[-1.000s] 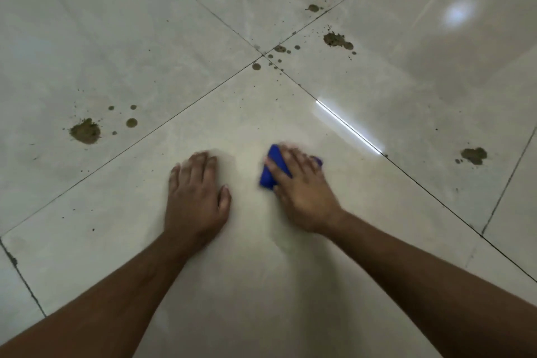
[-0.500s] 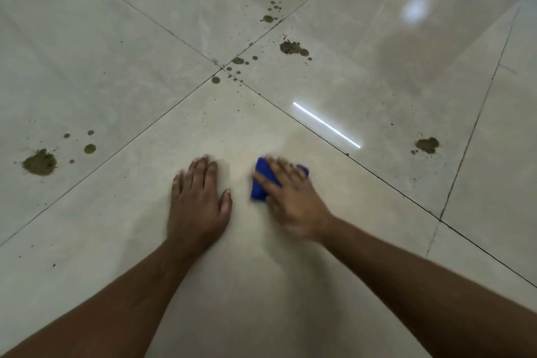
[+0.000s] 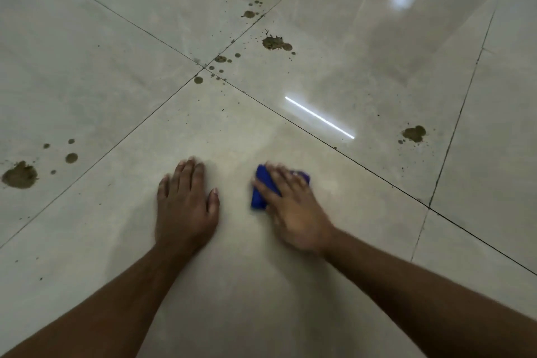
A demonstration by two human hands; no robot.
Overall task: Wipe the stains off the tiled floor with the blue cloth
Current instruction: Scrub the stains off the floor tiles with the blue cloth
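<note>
Two bare forearms come in from the lower edge of the view, each ending in a bare hand. The left hand (image 3: 186, 206) has short, pale, unpainted nails, plain on the thumb and little finger. The right hand (image 3: 293, 209) is blurred, so its nails and knuckles can't be made out. Both arms are uncovered as far up as can be seen, with skin right to the edge of the view.

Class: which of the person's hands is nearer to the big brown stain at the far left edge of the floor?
Left. The left hand lies flat right of that stain; the right hand, on the blue cloth, is farther right.
</note>
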